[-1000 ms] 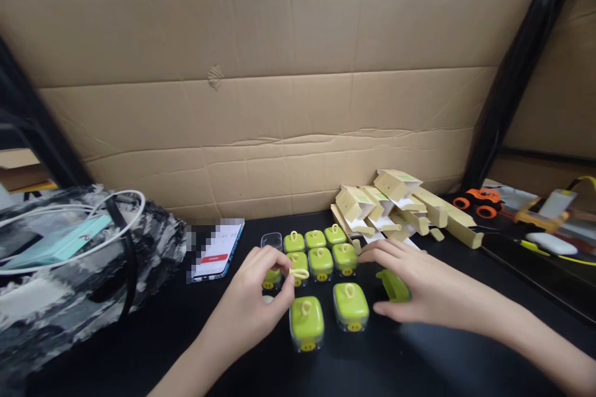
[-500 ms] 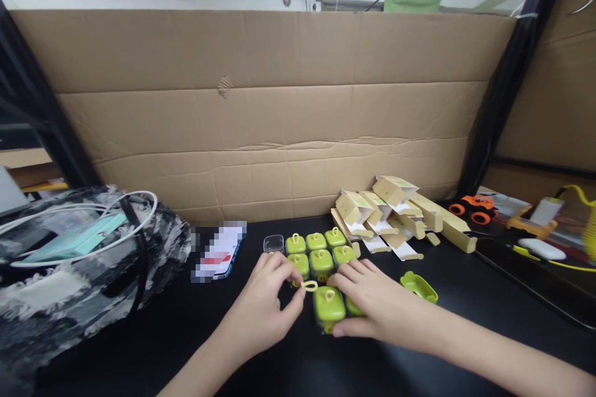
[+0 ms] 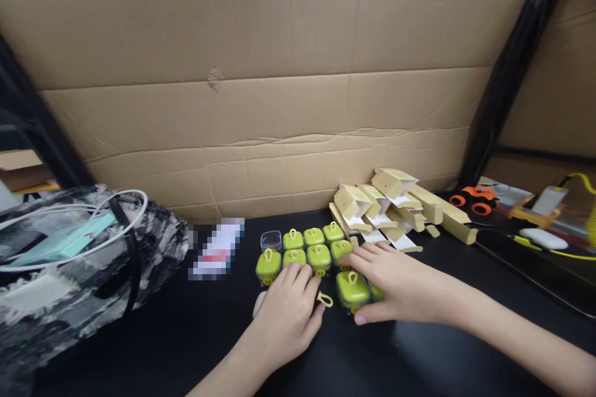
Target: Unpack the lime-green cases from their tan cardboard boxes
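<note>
My left hand (image 3: 291, 307) is closed, with a small yellow loop strap (image 3: 325, 299) at the tips of its thumb and forefinger. My right hand (image 3: 384, 282) curls around two small clear boxes with green lids. The nearer green-lidded box (image 3: 352, 288) shows between thumb and fingers; the other box (image 3: 376, 293) is mostly under the palm. Behind the hands, several similar boxes (image 3: 319, 255) stand in rows, each lid topped by a yellow loop. A pale rounded object (image 3: 259, 304), partly hidden, lies beside my left hand.
An uncovered clear box (image 3: 270, 240) stands at the back left of the rows. Opened cardboard cartons (image 3: 372, 201) are heaped behind. A blurred phone (image 3: 218, 249) and a patterned bag (image 3: 158, 248) lie left; an orange toy truck (image 3: 475, 200) stands right. A cardboard wall (image 3: 279, 105) closes the back.
My right hand and the green-lidded boxes under it have shifted right and slightly away. My left hand has moved right and down with the loop, uncovering a box at the left of the row.
</note>
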The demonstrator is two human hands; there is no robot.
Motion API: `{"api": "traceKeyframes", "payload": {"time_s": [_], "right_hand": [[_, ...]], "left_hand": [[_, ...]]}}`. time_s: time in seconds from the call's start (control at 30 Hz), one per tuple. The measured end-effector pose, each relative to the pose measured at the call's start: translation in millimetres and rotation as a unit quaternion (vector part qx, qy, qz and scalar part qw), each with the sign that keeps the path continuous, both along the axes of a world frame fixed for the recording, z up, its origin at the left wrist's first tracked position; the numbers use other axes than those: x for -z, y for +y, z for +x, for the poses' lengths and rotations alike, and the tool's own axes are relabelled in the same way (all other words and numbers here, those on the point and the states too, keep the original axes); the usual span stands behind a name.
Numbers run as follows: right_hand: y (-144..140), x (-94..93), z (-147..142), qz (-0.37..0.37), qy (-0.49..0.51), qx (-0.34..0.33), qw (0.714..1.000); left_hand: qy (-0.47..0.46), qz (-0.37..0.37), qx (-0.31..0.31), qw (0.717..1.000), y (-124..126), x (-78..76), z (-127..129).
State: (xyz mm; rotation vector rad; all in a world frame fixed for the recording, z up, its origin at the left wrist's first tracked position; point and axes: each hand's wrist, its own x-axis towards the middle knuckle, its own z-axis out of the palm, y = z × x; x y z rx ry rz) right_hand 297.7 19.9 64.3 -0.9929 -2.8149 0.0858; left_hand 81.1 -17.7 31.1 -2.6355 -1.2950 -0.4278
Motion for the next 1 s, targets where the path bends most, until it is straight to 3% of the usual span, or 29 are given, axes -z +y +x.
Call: {"api": "traceKeyframes", "payload": {"time_s": [0.13,0.2,0.3,0.37,0.43,0.57,0.7,0.83,1.0], "right_hand": [[-2,-2.1,-3,0.002,0.018,-0.010,1.000],[-8,-6.0,-5,-0.004,0.047,-0.015,0.999],[-21,-11.9,-6,-0.066,0.114,-0.015,0.991],[-28,-13.7,-6,-0.114,0.125,-0.009,0.986],[-31,-14.3,-5,-0.147,0.106,-0.020,0.983],[-30,-15.3,-2,-0.137,0.097,-0.075,0.983],[-32,-13.8,-4,-0.150,0.186,-0.076,0.968],[-37,-7.3,-9,-0.211,0.313,-0.056,0.924],[-31,-5.7,-10,-0.161,0.508,-0.016,0.846]], "left_hand": [[-0.063,0.003,0.021,0.998,-8,4.6,-4],[-0.151,-0.071,0.016,0.986,-14,8.0,-5],[-0.282,-0.230,0.009,0.931,-19,12.8,-3],[-0.324,-0.301,0.012,0.897,-21,13.4,0],[-0.317,-0.328,0.020,0.890,-22,11.0,3],[-0.274,-0.325,0.012,0.905,-24,2.2,8],[-0.293,-0.319,-0.015,0.901,-28,-9.6,7],[-0.297,-0.272,-0.025,0.915,-32,-27.5,3],[-0.285,-0.190,-0.028,0.939,-17,-46.5,-26]]}}
